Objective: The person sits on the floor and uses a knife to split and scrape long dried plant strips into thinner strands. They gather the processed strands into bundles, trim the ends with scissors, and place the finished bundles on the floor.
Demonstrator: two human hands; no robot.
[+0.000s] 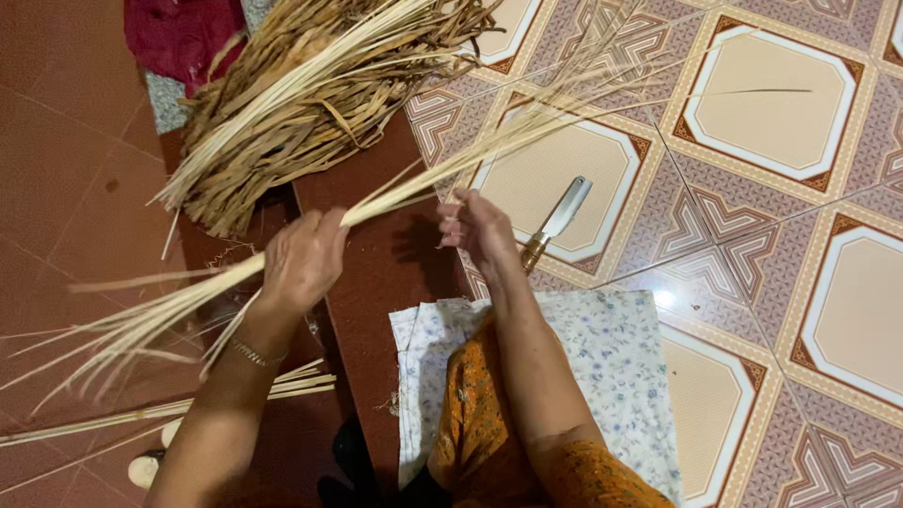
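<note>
Her left hand [303, 259] clenched a bundle of pale reed strips [442, 174]; her right hand [478, 230] gripped a brass-handled knife [555, 224].

We see a patterned tiled floor [752, 235] bearing a knife [559, 222] at centre, dried strips [301, 103] at eleven o'clock, floral cloth [611, 357] at six.

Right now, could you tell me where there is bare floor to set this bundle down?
The patterned tiles right of the knife and floral cloth lie bare. The dark red floor left of the brown strip pile is also free. It is crowded around the left hand, which grips the pale bundle, and the right hand.
</note>
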